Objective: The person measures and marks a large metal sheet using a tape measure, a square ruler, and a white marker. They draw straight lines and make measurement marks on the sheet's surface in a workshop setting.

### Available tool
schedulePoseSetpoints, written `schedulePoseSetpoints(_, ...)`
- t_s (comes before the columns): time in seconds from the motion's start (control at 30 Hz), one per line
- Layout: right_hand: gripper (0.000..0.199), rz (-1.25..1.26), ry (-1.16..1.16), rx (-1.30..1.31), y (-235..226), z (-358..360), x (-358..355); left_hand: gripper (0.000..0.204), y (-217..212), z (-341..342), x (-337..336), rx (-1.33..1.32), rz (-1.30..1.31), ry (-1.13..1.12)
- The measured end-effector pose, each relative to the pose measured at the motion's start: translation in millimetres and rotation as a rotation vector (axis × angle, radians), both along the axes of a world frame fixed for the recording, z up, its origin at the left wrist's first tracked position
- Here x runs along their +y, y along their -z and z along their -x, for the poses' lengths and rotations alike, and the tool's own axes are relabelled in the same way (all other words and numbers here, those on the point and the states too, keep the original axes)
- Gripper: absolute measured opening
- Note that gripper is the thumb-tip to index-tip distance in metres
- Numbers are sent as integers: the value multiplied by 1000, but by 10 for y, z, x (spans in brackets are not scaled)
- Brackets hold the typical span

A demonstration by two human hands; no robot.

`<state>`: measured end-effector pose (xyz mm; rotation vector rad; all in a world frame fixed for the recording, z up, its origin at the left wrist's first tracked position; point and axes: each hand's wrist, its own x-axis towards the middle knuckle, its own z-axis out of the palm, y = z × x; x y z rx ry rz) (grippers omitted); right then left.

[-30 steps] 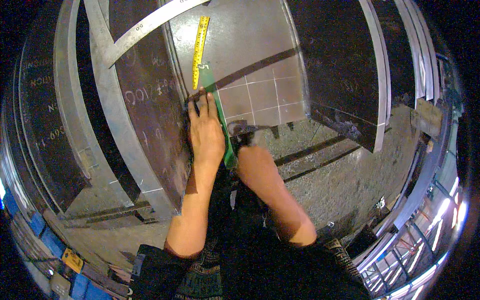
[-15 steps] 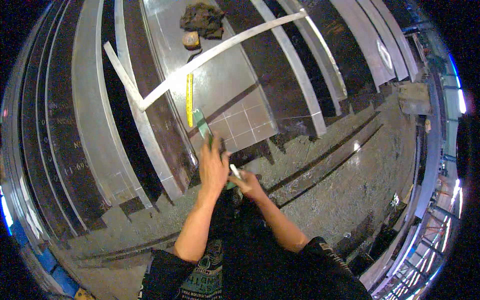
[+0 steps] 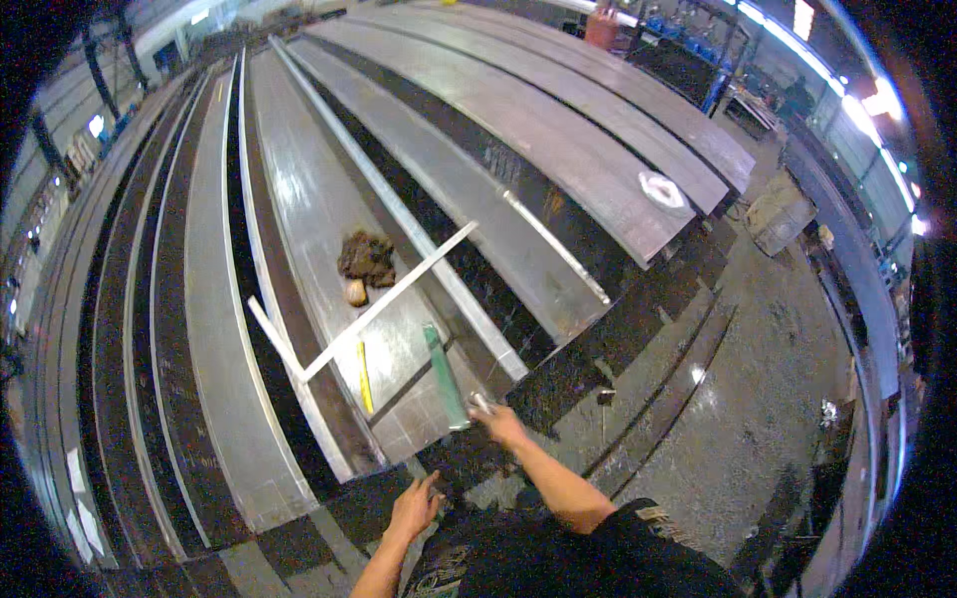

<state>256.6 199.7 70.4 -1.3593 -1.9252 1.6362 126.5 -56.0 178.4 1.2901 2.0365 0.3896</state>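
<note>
My right hand (image 3: pixel 499 423) reaches forward and holds a small light marker-like stick by the near end of a green straightedge (image 3: pixel 445 377). That straightedge lies on a long steel plate (image 3: pixel 299 219). My left hand (image 3: pixel 416 506) hangs low near my body, fingers apart, holding nothing. A yellow tape measure strip (image 3: pixel 365 377) lies on the plate left of the green straightedge. A large steel square (image 3: pixel 384 304) rests across the plate. Beyond it sit a dark crumpled rag (image 3: pixel 367 255) and a small tan lump (image 3: pixel 356 293).
Long steel plates and beams (image 3: pixel 558 130) run away side by side. A white rag (image 3: pixel 662 188) lies on a far plate. Rough concrete floor (image 3: pixel 738 399) spreads to the right. A grey box (image 3: pixel 780 213) stands at the far right, with racks behind.
The view has pulled back and up from the plate. My left hand left the green straightedge and dropped toward my body. My right hand stayed near the straightedge's near end.
</note>
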Motion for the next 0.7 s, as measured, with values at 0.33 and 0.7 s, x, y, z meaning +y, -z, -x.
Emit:
schedulePoseSetpoints(0.33,61,-15,-439,-319,158,-1802,505,45,-99,-694,211,150,-188,-321)
schedulePoseSetpoints(0.7,39,258,117,-976,1508,-6569,255,32,-721,-1058,707,213,-326,-641)
